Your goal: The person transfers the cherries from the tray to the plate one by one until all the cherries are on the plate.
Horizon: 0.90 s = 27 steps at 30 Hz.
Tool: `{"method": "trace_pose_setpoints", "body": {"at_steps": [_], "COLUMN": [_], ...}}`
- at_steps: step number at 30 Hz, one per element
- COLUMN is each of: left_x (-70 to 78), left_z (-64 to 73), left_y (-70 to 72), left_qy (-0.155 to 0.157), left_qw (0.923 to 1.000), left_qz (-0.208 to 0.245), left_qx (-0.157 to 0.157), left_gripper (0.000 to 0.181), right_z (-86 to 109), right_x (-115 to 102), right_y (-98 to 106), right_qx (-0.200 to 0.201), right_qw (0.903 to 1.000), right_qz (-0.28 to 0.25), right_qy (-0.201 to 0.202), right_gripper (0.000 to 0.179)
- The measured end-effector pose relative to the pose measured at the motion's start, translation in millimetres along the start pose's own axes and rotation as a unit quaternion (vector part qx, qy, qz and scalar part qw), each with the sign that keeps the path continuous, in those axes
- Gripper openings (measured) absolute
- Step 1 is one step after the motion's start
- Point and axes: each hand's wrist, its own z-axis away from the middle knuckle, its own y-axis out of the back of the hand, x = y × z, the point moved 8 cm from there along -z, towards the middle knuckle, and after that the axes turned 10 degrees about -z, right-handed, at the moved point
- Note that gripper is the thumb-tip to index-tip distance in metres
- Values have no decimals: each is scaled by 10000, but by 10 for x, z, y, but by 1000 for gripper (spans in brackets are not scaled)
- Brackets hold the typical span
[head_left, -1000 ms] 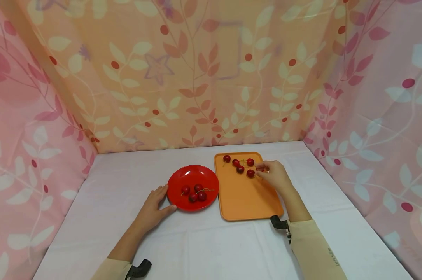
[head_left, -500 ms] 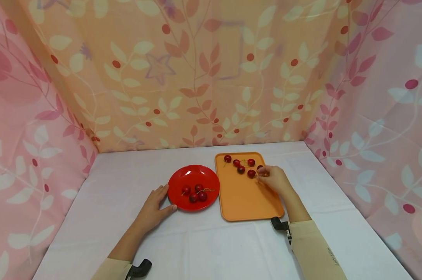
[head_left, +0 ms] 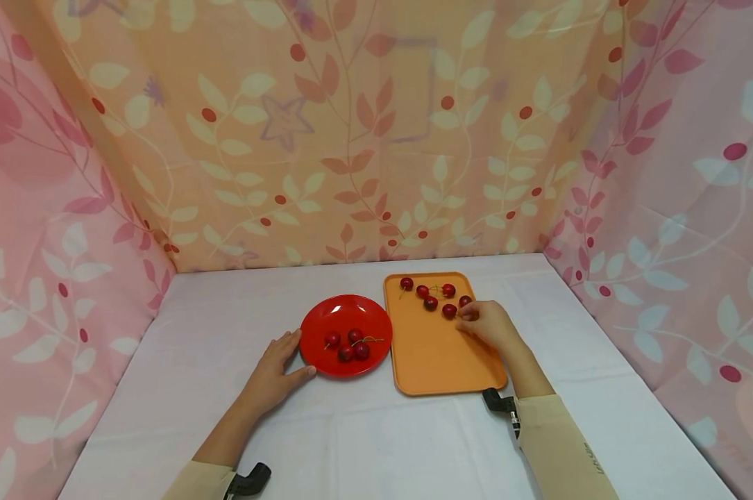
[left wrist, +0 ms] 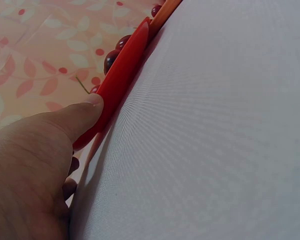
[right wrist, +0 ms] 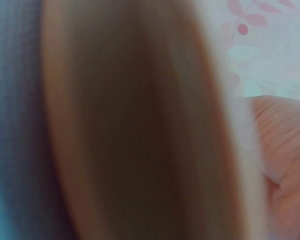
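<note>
In the head view, a red plate (head_left: 345, 312) holds several dark red cherries (head_left: 354, 336). My left hand (head_left: 276, 371) rests at the plate's left side, fingers stretched along the edge and thumb on the near rim. The left wrist view shows that thumb (left wrist: 77, 117) against the plate's side. To the right, an orange tray (head_left: 435, 357) carries more cherries (head_left: 430, 303) at its far end. Over them my right hand (head_left: 491, 325) pinches at the stem of a cherry (head_left: 449, 312); its fingers partly hide another cherry (head_left: 466, 301). The right wrist view is mostly blocked by a blurred brown shape.
Plate and tray stand side by side on a white cloth (head_left: 364, 444). Floral curtains (head_left: 351, 139) enclose the table at the back and both sides. A black wrist-worn device (head_left: 500, 401) sits at the right sleeve, near the tray's corner.
My right hand has come slightly down and nearer, its fingertips drawing together by the cherry's stem and uncovering the cherry behind. The left hand and plate stay put.
</note>
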Motion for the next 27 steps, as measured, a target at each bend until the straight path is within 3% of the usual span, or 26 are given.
{"method": "trace_pose_setpoints", "body": {"at_steps": [10,27], "left_x": [7,30], "left_z": [12,16], "left_y": [10,29], "left_qy": [55,-45], "left_qw": [9999,10000], "left_qz": [115,60], "left_qx": [-42,-1], "left_gripper": [93,91], "right_z": [16,18], "right_x": [-8,-13], "right_y": [-14,0], "right_qx": [25,145], "right_qw": [9996,9985], "right_qz": [252,516], "right_qy": [-104,61], "right_gripper": [27,13]}}
